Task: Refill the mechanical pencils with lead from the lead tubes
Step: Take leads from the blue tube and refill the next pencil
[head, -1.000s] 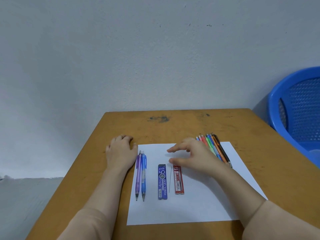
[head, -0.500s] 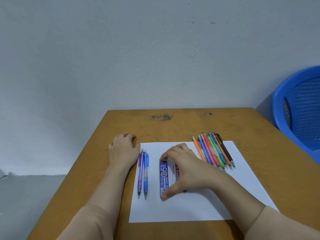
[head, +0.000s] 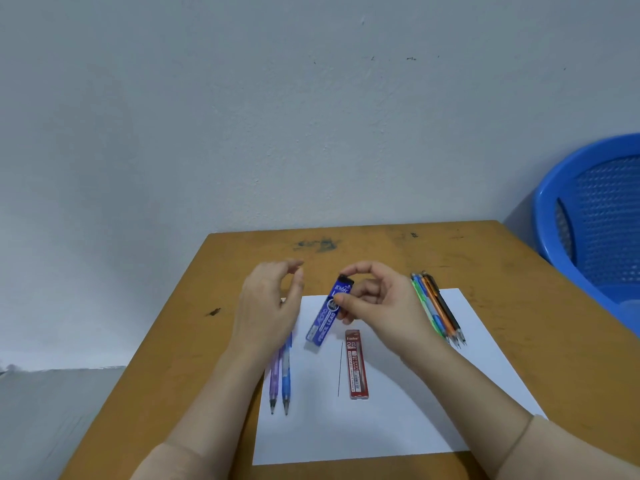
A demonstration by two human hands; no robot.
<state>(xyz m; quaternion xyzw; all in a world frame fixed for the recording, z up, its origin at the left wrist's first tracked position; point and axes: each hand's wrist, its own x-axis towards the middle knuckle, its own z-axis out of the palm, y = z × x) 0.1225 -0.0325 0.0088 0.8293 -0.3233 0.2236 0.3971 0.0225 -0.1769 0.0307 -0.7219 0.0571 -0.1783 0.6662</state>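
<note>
The right hand's fingers [head: 360, 269] pinched the blue lead tube [head: 328, 315]: the thumb pressed its front face, the index finger arched over its dark cap, and the other fingers curled behind it. The right hand [head: 379, 301] held the tube tilted and clear of the paper, cap end up and away from the person. The left hand's fingers [head: 293, 268] were loosely curved and gripped nothing, with a gap between thumb and forefinger. The left hand [head: 268, 304] was just to the left of the tube and seemed to hover above the sheet, though the angle made that hard to judge.

Under that hand's wrist lay a purple mechanical pencil [head: 274, 379] and a blue mechanical pencil [head: 286, 379], side by side with tips toward the person. To their right a single thin lead [head: 340, 370] lay just beside the red lead tube [head: 356, 364], which was flat on the white sheet of paper [head: 381, 431]. A bundle of coloured pencils [head: 437, 308] rested at the sheet's far right corner, behind the right hand. The paper lay on a brown wooden table [head: 166, 344] against a pale wall, and a blue plastic basket [head: 595, 216] stood off the table's right edge.
</note>
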